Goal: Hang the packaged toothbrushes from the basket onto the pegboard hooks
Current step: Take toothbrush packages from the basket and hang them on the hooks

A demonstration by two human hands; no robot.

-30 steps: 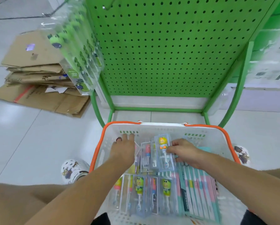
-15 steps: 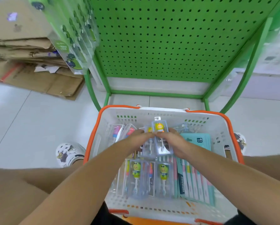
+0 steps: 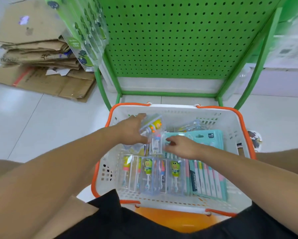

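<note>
A white basket with an orange rim (image 3: 215, 108) sits on the floor between my knees, below the green pegboard (image 3: 170, 40). My left hand (image 3: 130, 131) grips a clear toothbrush pack with a yellow duck figure (image 3: 155, 133) and lifts it at the basket's far left. My right hand (image 3: 181, 147) meets that pack's right edge with thumb and forefinger, apparently pinching it. Clear packs with green figures (image 3: 148, 171) lie side by side at the near end. Teal multi-brush packs (image 3: 207, 171) fill the right side. Several packs (image 3: 83, 33) hang from a hook at the pegboard's upper left.
Flattened cardboard boxes (image 3: 37, 49) are piled on the tiled floor to the left. The pegboard stand's green legs (image 3: 101, 90) straddle the basket's far end. A patterned shoe (image 3: 255, 138) shows right of the basket, and an orange seat (image 3: 175, 219) sits under me.
The duck pack has come up off the pile and tilted toward the basket's far left in my left hand. My right hand has slid to its right edge. The camera dipped lower.
</note>
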